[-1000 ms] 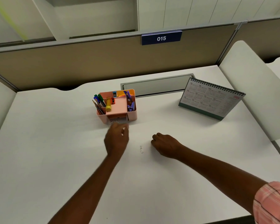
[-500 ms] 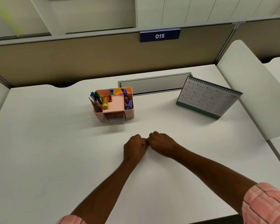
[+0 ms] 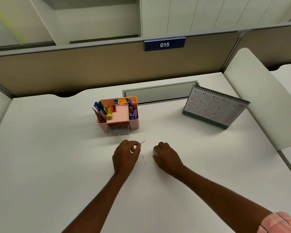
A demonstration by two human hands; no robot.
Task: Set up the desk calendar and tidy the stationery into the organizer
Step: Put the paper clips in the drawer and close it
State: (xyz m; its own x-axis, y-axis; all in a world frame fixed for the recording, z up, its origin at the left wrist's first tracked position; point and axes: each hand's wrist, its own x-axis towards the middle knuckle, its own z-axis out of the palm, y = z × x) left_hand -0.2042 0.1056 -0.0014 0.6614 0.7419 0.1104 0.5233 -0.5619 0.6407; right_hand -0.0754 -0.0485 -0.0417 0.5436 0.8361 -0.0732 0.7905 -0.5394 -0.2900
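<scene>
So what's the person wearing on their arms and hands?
No gloves on the left hand or right hand, and no watch shows. Both forearms are bare. A pink checked sleeve covers the upper right arm.

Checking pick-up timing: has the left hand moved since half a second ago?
Yes. The left hand, pinching a paper clip, has shifted leftward, closer to the organizer and apart from the right hand.

White numerals "015" on a dark blue plate (image 3: 164, 44) fixed to the top of the partition (image 3: 91, 71), upper centre of frame. Red year, apparently "2026", at the upper right corner of the desk calendar (image 3: 215, 108), centre right. The month grids are too small to read.
</scene>
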